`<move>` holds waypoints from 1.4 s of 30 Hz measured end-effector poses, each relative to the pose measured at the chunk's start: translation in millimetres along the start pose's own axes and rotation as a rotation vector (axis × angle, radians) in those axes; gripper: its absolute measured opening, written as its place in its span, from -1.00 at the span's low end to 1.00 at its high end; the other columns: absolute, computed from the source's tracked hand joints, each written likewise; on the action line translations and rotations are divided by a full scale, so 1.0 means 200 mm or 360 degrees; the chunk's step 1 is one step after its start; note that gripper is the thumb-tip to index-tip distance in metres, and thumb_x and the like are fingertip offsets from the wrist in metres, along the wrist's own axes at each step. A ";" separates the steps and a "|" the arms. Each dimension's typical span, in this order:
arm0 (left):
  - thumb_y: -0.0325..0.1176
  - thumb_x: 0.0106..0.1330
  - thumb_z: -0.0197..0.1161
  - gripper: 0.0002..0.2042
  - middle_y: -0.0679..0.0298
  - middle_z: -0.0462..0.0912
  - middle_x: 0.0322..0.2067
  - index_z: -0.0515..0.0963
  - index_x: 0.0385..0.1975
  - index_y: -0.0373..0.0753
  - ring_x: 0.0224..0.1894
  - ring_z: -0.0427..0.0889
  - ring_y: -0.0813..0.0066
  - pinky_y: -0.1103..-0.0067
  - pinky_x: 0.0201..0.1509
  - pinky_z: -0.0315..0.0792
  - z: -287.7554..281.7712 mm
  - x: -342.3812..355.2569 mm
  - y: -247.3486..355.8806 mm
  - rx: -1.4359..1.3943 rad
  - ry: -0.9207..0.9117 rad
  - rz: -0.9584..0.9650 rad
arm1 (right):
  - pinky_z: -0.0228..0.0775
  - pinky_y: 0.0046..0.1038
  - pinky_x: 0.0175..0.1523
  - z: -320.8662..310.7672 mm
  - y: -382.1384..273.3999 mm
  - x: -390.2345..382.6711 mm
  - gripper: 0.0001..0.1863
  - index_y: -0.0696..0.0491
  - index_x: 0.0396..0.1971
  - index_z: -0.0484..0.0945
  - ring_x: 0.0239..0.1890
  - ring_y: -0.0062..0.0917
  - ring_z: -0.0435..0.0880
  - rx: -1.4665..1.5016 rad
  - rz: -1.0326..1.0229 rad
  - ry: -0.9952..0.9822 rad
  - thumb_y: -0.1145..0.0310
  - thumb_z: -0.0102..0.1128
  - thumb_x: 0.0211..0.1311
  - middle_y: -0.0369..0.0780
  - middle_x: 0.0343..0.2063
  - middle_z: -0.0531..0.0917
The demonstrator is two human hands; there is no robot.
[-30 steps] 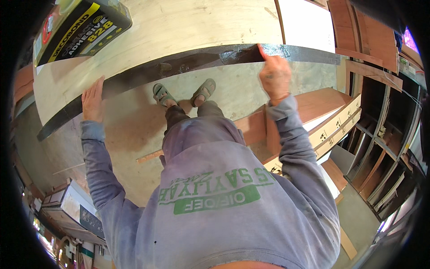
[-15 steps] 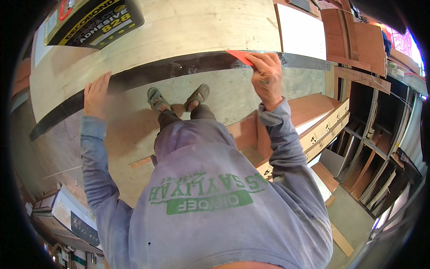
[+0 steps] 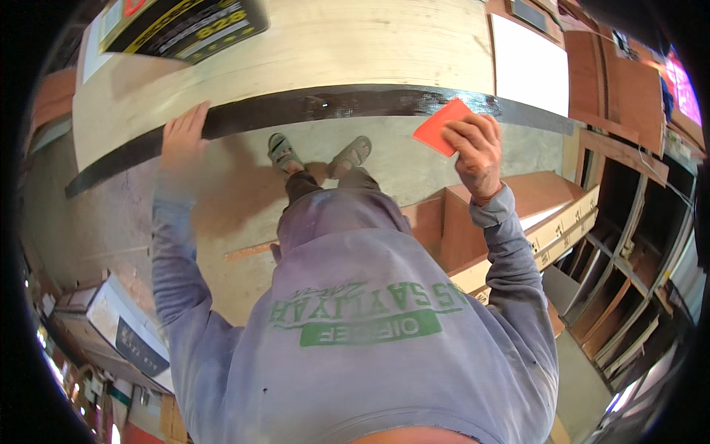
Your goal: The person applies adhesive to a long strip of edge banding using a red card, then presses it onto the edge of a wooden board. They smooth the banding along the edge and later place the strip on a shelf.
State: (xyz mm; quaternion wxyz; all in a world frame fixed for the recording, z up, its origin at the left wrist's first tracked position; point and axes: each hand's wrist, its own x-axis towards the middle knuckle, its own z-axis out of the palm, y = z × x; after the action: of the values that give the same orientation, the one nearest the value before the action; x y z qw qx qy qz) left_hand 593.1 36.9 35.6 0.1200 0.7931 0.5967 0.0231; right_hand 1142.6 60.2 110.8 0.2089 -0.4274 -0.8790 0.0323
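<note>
- Largest is the pale worktop (image 3: 384,55), spread across the far side from me, its front edge bowed by the lens
- The open rack (image 3: 630,214) stands to the right, its dark bays holding upright boards (image 3: 611,300), the deeper ones lost in shadow
- Along the worktop's front edge runs the dark strip (image 3: 296,104), glossy near its right part
- A brown wooden box (image 3: 462,233) sits on the floor by the right forearm, which covers part of it; I can't see inside
- At lower left is a pale carton (image 3: 103,318) with a dark label, its contents out of sight
- On the worktop's left side stands a dark tin (image 3: 170,44) banded in yellow, cut off at the top, so what it holds is hidden
- A white panel (image 3: 529,66) lies to the right, just beyond the strip
- The left hand (image 3: 183,140) is blurred, fingers straight and side by side over the strip; whether the thumb clamps below, I can't tell
- The right hand (image 3: 477,152) has its fingers pinching the orange-red scraper (image 3: 441,129)
- That scraper's upper corner overlaps the strip from here; contact is unclear
</note>
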 end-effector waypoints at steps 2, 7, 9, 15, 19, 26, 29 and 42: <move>-0.56 0.02 0.46 -0.10 0.08 0.48 0.30 0.24 0.47 -0.11 0.35 0.43 0.13 0.23 0.44 0.23 -0.01 -0.01 0.02 0.0014 -0.0006 -0.0018 | 0.39 -0.07 0.30 0.11 -0.16 0.17 -0.73 0.09 -0.35 0.70 0.04 -0.28 0.64 0.0267 -0.0308 -0.0065 0.43 0.28 -0.18 -0.23 -0.18 0.72; -0.56 0.05 0.44 -0.11 0.09 0.48 0.29 0.23 0.48 -0.10 0.35 0.43 0.14 0.23 0.43 0.22 -0.04 -0.02 0.05 0.0013 0.0062 0.0010 | 0.36 -0.08 0.38 0.50 -0.55 0.55 -0.71 0.13 -0.46 0.66 0.15 -0.19 0.56 0.0630 -0.0882 -0.0026 0.29 0.30 -0.25 -0.16 -0.20 0.69; -0.55 0.05 0.45 -0.12 0.11 0.48 0.29 0.24 0.47 -0.10 0.35 0.43 0.16 0.25 0.44 0.22 -0.04 -0.01 0.05 0.0021 0.0015 -0.0034 | 0.39 -0.20 0.35 0.64 -0.67 0.67 -0.76 0.09 -0.54 0.66 0.05 -0.23 0.58 0.0632 -0.0947 0.0022 0.25 0.27 -0.23 -0.21 -0.31 0.66; -0.53 0.05 0.46 -0.13 0.14 0.49 0.29 0.26 0.46 -0.11 0.36 0.42 0.20 0.26 0.45 0.21 -0.02 0.01 0.03 0.0051 -0.0017 -0.0023 | 0.45 -0.31 0.16 0.77 -0.70 0.76 -0.83 0.04 -0.59 0.63 -0.08 -0.34 0.57 0.0469 -0.0751 -0.0124 0.26 0.23 -0.14 -0.28 -0.42 0.61; -0.53 0.07 0.44 -0.13 0.14 0.47 0.31 0.25 0.47 -0.07 0.37 0.41 0.19 0.23 0.47 0.20 -0.04 0.00 0.03 0.0041 -0.0033 -0.0009 | 0.44 -0.32 0.15 0.56 -0.35 0.57 -0.84 0.07 -0.51 0.63 -0.04 -0.32 0.57 0.0423 -0.0599 -0.0161 0.31 0.25 -0.11 -0.25 -0.37 0.64; -0.53 0.13 0.40 -0.15 0.11 0.42 0.36 0.22 0.49 -0.06 0.39 0.39 0.14 0.23 0.50 0.18 -0.01 0.01 0.02 0.0155 -0.0175 -0.0137 | 0.49 -0.25 0.15 0.19 0.19 0.23 -0.87 0.15 -0.45 0.64 -0.02 -0.27 0.61 0.0294 -0.0261 -0.0292 0.52 0.26 -0.10 -0.21 -0.30 0.68; -0.54 0.11 0.42 -0.13 0.09 0.40 0.37 0.21 0.49 -0.08 0.40 0.37 0.11 0.23 0.50 0.18 0.01 0.01 -0.02 0.0105 -0.0098 -0.0024 | 0.51 -0.25 0.15 0.11 0.39 0.07 -0.85 0.16 -0.44 0.66 -0.01 -0.27 0.63 0.0255 -0.0142 -0.0271 0.59 0.25 -0.10 -0.21 -0.30 0.69; -0.66 -0.07 0.45 -0.01 0.10 0.38 0.38 0.20 0.50 -0.12 0.41 0.36 0.12 0.18 0.45 0.19 0.03 -0.17 -0.39 0.0238 -0.0233 -0.0038 | 0.61 -0.35 0.04 -0.34 0.72 -0.26 -0.68 0.15 -0.31 0.75 -0.06 -0.29 0.73 0.0122 0.0450 0.0169 0.77 0.13 -0.03 -0.18 -0.25 0.79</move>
State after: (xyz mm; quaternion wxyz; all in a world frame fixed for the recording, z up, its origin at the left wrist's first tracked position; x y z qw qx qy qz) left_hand 512.0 23.5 16.0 0.1040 0.7923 0.5958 -0.0807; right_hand 1304.0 102.7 121.8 0.2646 -0.5396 -0.7960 0.0722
